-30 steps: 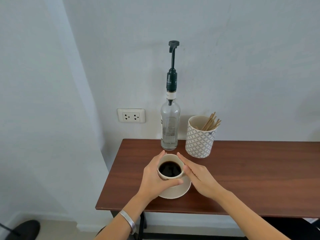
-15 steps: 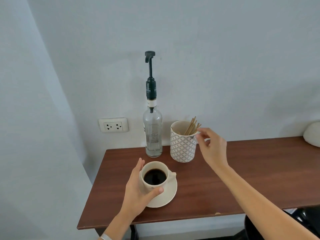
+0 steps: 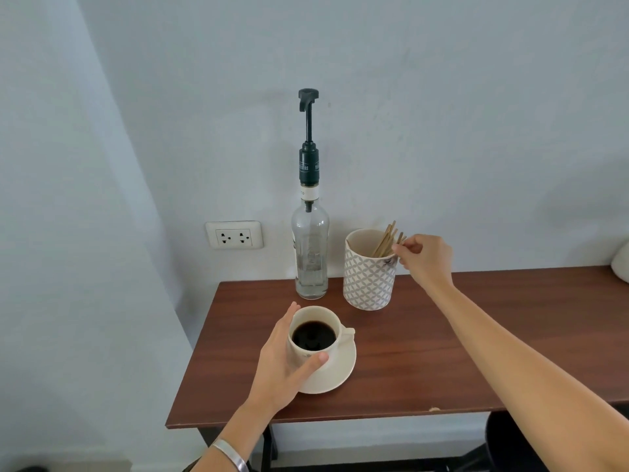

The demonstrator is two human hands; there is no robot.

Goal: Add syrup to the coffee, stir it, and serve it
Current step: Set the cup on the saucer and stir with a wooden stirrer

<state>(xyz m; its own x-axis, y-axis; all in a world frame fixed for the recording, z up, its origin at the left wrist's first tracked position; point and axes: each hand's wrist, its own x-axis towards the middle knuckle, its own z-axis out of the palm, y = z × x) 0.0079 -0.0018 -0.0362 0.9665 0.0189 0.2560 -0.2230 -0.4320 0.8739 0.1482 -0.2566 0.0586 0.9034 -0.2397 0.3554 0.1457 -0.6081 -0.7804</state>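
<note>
One cream cup [image 3: 315, 338] of black coffee in the cupped left hand [image 3: 282, 362]; right hand [image 3: 423, 258] pinching wooden stirrers [image 3: 386, 240].

A pale blue-grey wall [image 3: 442, 114] fills most of the view, meeting a second wall at a corner on the left, with soft, even light across both. A white double socket [image 3: 234, 235] sits low on it, just above a dark wooden table [image 3: 425, 362] pushed against the wall. At the table's far right edge lies something white [image 3: 621, 264], perhaps a cushion.
</note>
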